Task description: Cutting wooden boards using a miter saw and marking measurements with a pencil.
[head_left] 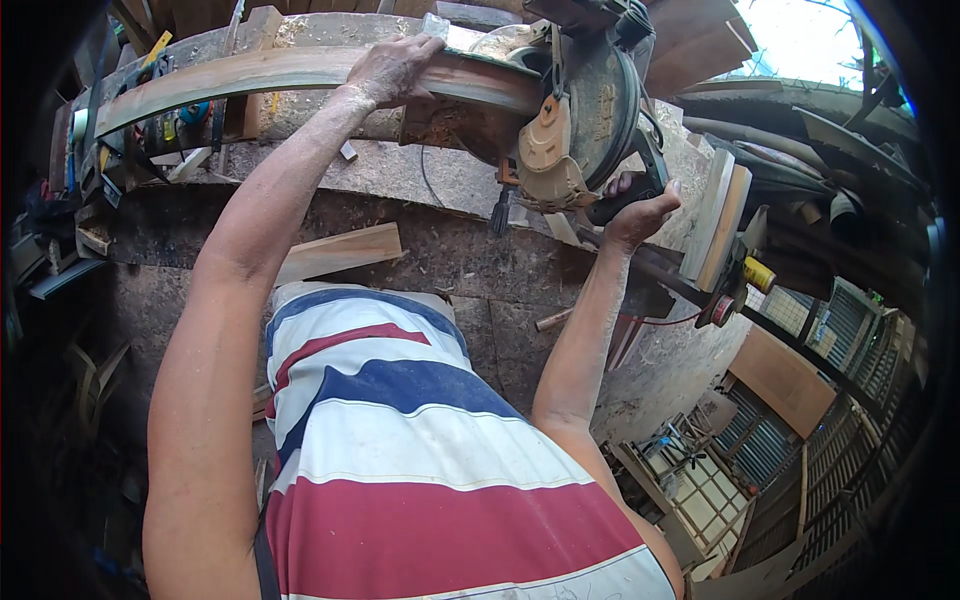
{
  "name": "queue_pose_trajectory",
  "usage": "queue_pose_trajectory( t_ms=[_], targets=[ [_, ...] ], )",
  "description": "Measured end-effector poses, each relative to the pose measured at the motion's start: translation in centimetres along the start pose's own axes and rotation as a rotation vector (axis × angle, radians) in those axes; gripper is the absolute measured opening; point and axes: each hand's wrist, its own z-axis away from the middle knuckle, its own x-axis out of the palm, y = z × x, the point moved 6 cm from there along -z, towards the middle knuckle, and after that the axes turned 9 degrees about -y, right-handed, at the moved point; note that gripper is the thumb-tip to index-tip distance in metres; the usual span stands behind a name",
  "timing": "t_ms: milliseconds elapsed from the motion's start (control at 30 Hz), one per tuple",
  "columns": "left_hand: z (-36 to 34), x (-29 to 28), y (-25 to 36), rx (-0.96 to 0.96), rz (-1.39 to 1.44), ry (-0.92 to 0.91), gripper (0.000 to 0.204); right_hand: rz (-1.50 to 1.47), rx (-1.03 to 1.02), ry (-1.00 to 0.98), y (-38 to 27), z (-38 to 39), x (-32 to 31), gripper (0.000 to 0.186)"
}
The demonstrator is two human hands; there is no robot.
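My left hand (395, 68) presses down on a long wooden board (250, 75) that lies across the bed of a dusty mitre saw (575, 110). The board runs from the far left under the saw's blade guard. My right hand (640, 205) is wrapped around the saw's black handle (615, 205), below and to the right of the round guard. Both forearms are coated in sawdust. The blade itself is hidden behind the guard.
A sawdust-covered workbench (400, 175) carries the saw. A short offcut plank (340, 252) lies near its front edge. Hand tools and a tape roll (80, 125) crowd the left end. Stacked boards (720, 215) stand at the right, with timber piled behind.
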Motion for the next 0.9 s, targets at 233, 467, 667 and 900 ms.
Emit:
queue_pose_trajectory(
  t_ms=[233,467,667,900],
  targets=[
    [-0.2,0.2,-0.1,-0.016,-0.014,-0.008,0.087,-0.078,-0.062,-0.021,2.2,0.1,-0.4,0.058],
    [-0.1,-0.4,0.3,0.029,0.025,0.046,0.078,-0.120,0.081,0.039,2.3,0.5,-0.3,0.054],
    [-0.7,-0.4,1.2,0.003,0.011,-0.027,0.082,0.340,-0.159,-0.120,-12.2,-8.7,1.0,0.045],
    [-1.5,0.5,1.5,0.041,-0.054,-0.064,0.100,0.750,-0.199,-0.077,-17.2,-14.5,5.8,0.049]
  ],
)
